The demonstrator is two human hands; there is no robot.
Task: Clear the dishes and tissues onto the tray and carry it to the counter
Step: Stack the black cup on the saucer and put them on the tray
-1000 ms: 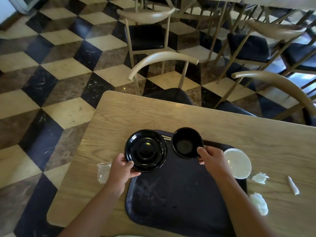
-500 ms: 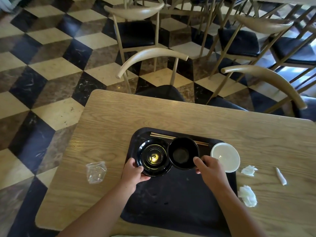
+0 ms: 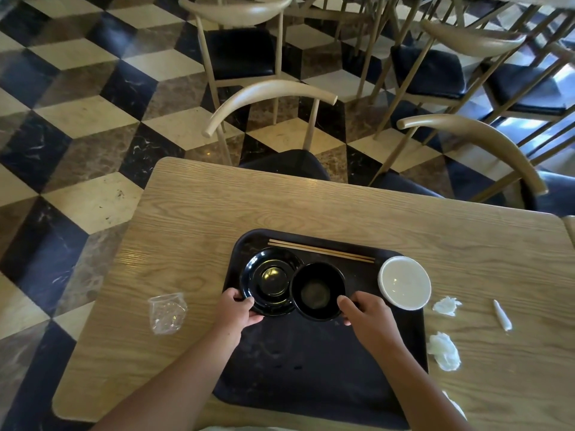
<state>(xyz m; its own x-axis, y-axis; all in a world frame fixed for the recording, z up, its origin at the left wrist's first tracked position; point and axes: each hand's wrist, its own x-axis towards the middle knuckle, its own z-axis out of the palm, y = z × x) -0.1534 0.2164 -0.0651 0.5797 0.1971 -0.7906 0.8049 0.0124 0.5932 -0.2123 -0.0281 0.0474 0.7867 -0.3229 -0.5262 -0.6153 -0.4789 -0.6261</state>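
Observation:
A dark tray [image 3: 311, 368] lies on the wooden table [image 3: 311, 206]. On its far half rest a black plate [image 3: 270, 281] and a black bowl [image 3: 317, 290], side by side. My left hand [image 3: 236, 312] grips the plate's near rim. My right hand [image 3: 367, 315] grips the bowl's near right rim. Wooden chopsticks [image 3: 320, 251] lie along the tray's far edge. A white bowl [image 3: 404, 282] sits over the tray's right far corner. Crumpled tissues [image 3: 446, 305] [image 3: 445, 351] and a rolled white wrapper [image 3: 502, 314] lie on the table to the right.
A crushed clear plastic cup [image 3: 166, 312] lies on the table left of the tray. Wooden chairs with dark seats [image 3: 270, 98] [image 3: 485, 144] stand at the table's far side, with more behind them. The floor is checkered tile.
Both hands moved the black plate and black bowl from the tray's far left edge onto the tray. The chopsticks behind them are now uncovered.

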